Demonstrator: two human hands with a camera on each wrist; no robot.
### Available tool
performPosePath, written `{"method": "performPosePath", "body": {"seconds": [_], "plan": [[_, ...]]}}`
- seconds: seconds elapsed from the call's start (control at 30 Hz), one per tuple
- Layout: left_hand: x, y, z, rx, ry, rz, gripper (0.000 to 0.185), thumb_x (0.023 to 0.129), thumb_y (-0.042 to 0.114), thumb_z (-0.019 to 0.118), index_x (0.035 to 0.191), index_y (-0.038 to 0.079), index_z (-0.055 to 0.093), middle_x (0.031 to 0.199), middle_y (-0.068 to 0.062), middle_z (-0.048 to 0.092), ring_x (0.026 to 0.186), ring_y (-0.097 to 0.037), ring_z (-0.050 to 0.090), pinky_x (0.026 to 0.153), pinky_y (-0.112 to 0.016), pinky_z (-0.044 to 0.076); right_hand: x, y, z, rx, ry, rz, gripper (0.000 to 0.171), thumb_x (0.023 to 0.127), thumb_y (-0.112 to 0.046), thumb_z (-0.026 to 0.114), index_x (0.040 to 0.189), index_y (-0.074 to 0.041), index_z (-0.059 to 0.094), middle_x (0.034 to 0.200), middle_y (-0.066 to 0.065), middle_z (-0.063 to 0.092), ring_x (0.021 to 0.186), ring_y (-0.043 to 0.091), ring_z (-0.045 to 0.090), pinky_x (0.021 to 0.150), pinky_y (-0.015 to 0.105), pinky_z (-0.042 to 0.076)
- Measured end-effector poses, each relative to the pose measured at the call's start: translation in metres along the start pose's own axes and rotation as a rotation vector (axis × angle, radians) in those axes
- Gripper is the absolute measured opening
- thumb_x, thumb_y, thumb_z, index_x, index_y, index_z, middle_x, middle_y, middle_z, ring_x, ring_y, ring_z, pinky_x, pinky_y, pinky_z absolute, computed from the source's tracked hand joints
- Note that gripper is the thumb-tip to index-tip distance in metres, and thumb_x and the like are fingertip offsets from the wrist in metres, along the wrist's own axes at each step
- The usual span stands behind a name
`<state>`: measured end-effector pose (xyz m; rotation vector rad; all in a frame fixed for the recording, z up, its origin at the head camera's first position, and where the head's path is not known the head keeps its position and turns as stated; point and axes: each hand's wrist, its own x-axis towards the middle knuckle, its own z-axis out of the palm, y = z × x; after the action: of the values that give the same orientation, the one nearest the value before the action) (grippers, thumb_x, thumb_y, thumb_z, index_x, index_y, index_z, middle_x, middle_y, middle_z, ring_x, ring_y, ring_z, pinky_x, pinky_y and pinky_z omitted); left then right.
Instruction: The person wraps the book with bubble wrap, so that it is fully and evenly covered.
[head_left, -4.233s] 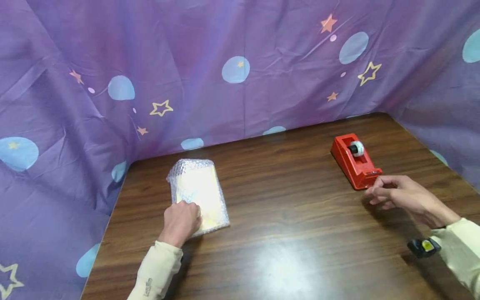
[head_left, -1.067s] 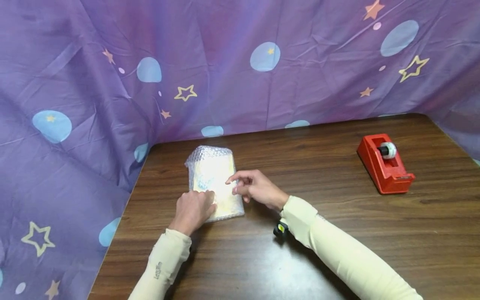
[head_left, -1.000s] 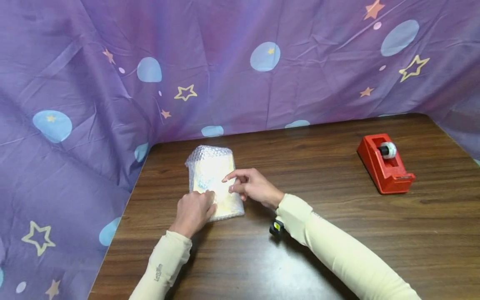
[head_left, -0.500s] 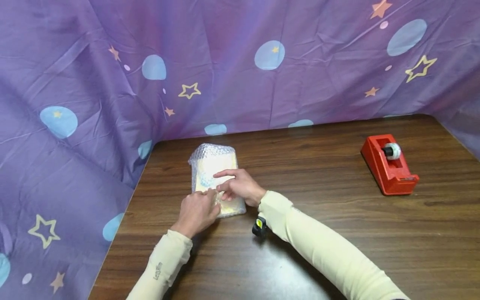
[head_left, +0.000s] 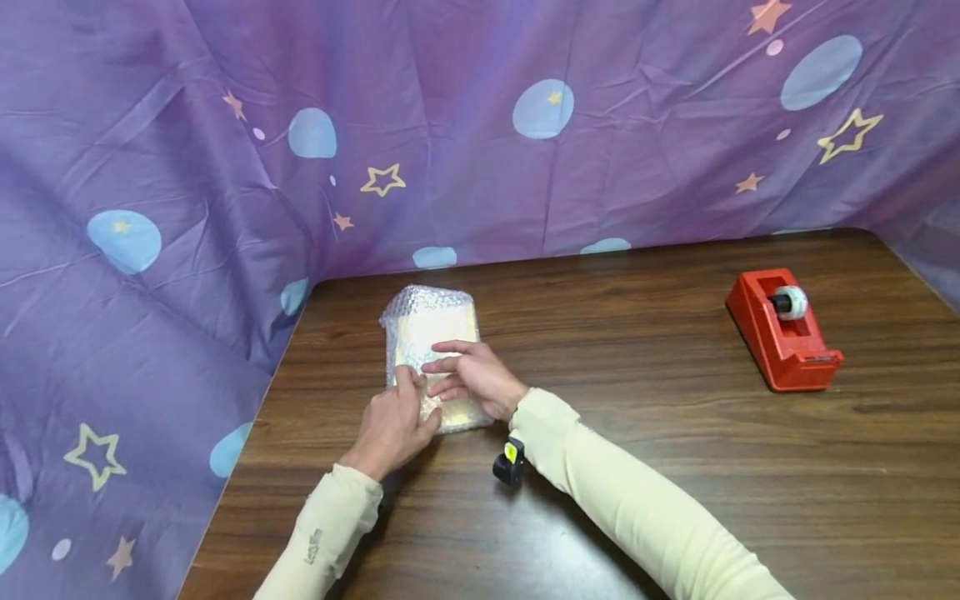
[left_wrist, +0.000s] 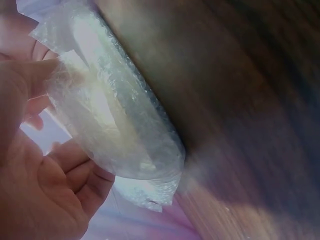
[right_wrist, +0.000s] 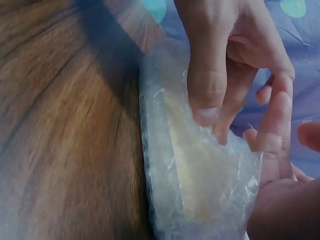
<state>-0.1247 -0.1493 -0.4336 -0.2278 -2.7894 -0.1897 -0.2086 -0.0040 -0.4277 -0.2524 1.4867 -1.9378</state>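
Cream sleeves: both forearms reach in from the near edge of the wooden table [head_left: 675, 433]; a small black and yellow device [head_left: 509, 461] sits at the right wrist, just behind the fingers.
Left hand: left hand [head_left: 392, 422] lies on the near left corner of the bubble-wrapped packet [head_left: 431, 329]; its thumb lies up along the wrap, and the left wrist view shows the thumb pressed to the plastic with the other fingers loosely bent beside it, not wrapped round it.
Right hand: right hand [head_left: 471, 381] rests on top of the packet, fingers fairly straight and pointing left, their tips just beside the left thumb; the right wrist view shows fingertips [right_wrist: 210, 107] pushing into the soft wrap.
Packet: flat on the table under both hands, pale yellow contents showing through clear bubble wrap, its far end sticking out beyond the fingertips.
Tape dispenser: red tape dispenser [head_left: 782, 329] stands well apart to the right of the right hand's fingers, untouched.
Backdrop: purple cloth [head_left: 480, 125] with stars and blue dots hangs beyond the packet.
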Motion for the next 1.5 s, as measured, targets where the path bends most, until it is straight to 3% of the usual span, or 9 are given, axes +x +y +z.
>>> {"method": "performPosePath", "body": {"seconds": [0.2, 0.43, 0.67, 0.9, 0.97, 1.13, 1.23, 1.3, 1.5], "plan": [[0.0, 0.0, -0.001, 0.071, -0.034, 0.03, 0.055, 0.078, 0.024, 0.077, 0.12, -0.003, 0.055, 0.074, -0.017, 0.068, 0.061, -0.032, 0.066, 0.052, -0.043, 0.054, -0.002, 0.002, 0.002, -0.183, -0.051, -0.033, 0.056, 0.1, -0.004, 0.049, 0.153, 0.002, 0.031, 0.141, 0.032, 0.055, 0.056, 0.009, 0.067, 0.056, 0.02, 0.057], [0.002, 0.001, 0.0, 0.128, -0.021, 0.087, 0.055, 0.085, 0.036, 0.076, 0.125, 0.0, 0.064, 0.056, -0.007, 0.059, 0.049, -0.022, 0.057, 0.05, -0.04, 0.052, -0.005, 0.003, 0.002, -0.349, -0.106, -0.053, 0.065, 0.101, -0.005, 0.049, 0.158, -0.001, 0.019, 0.155, 0.025, 0.041, 0.052, 0.008, 0.064, 0.054, 0.021, 0.056], [0.021, -0.004, 0.0, 0.099, 0.062, 0.121, 0.007, 0.081, 0.01, 0.068, 0.081, 0.009, 0.075, 0.054, -0.009, 0.063, 0.05, -0.028, 0.06, 0.052, -0.044, 0.052, -0.004, 0.008, -0.002, -0.329, -0.112, -0.074, 0.069, 0.098, -0.001, 0.048, 0.159, 0.001, 0.015, 0.159, 0.026, 0.034, 0.054, 0.01, 0.063, 0.057, 0.023, 0.057], [0.03, -0.008, -0.004, 0.089, -0.009, 0.062, 0.017, 0.084, 0.015, 0.069, 0.068, 0.013, 0.073, 0.058, -0.01, 0.068, 0.054, -0.032, 0.063, 0.056, -0.046, 0.053, -0.003, 0.006, 0.002, -0.375, -0.072, -0.08, 0.073, 0.098, -0.004, 0.051, 0.16, -0.002, 0.013, 0.156, 0.027, 0.039, 0.052, 0.012, 0.064, 0.056, 0.027, 0.058], [0.031, -0.008, -0.003, 0.109, -0.02, 0.068, 0.014, 0.084, 0.015, 0.069, 0.072, 0.014, 0.076, 0.058, -0.009, 0.068, 0.054, -0.029, 0.062, 0.056, -0.044, 0.053, -0.003, 0.004, 0.002, -0.484, -0.042, -0.103, 0.074, 0.097, -0.006, 0.054, 0.16, -0.003, 0.016, 0.154, 0.026, 0.042, 0.053, 0.018, 0.066, 0.057, 0.032, 0.059], [0.032, -0.005, 0.0, 0.13, 0.013, 0.092, 0.018, 0.082, 0.013, 0.068, 0.064, 0.014, 0.073, 0.053, -0.007, 0.064, 0.049, -0.025, 0.056, 0.053, -0.042, 0.051, -0.005, -0.008, -0.009, -0.926, 0.136, -0.258, 0.074, 0.092, -0.015, 0.061, 0.157, -0.003, 0.027, 0.147, 0.023, 0.053, 0.075, 0.029, 0.075, 0.084, 0.04, 0.059], [0.03, -0.006, 0.001, 0.13, 0.025, 0.102, 0.025, 0.08, 0.01, 0.067, 0.056, 0.013, 0.063, 0.05, -0.007, 0.061, 0.047, -0.025, 0.053, 0.052, -0.042, 0.05, -0.006, -0.013, -0.018, -1.02, 0.228, -0.308, 0.069, 0.091, -0.014, 0.06, 0.154, -0.004, 0.035, 0.143, 0.022, 0.058, 0.078, 0.027, 0.075, 0.088, 0.04, 0.058], [0.028, -0.007, 0.0, 0.127, 0.025, 0.107, 0.026, 0.08, 0.009, 0.067, 0.055, 0.012, 0.06, 0.05, -0.007, 0.06, 0.046, -0.025, 0.052, 0.051, -0.041, 0.05, -0.008, -0.014, -0.023, -1.035, 0.215, -0.327, 0.061, 0.091, -0.011, 0.059, 0.149, -0.004, 0.044, 0.138, 0.02, 0.062, 0.076, 0.026, 0.075, 0.087, 0.04, 0.058], [0.027, -0.006, -0.002, 0.153, 0.016, 0.126, 0.019, 0.081, 0.011, 0.067, 0.062, 0.01, 0.067, 0.055, -0.011, 0.065, 0.05, -0.027, 0.058, 0.052, -0.042, 0.051, -0.01, -0.013, -0.02, -1.365, 0.101, -0.349, 0.044, 0.099, -0.026, 0.057, 0.143, -0.022, 0.057, 0.15, 0.026, 0.049, 0.129, 0.043, 0.055, 0.1, 0.054, 0.052]]}}
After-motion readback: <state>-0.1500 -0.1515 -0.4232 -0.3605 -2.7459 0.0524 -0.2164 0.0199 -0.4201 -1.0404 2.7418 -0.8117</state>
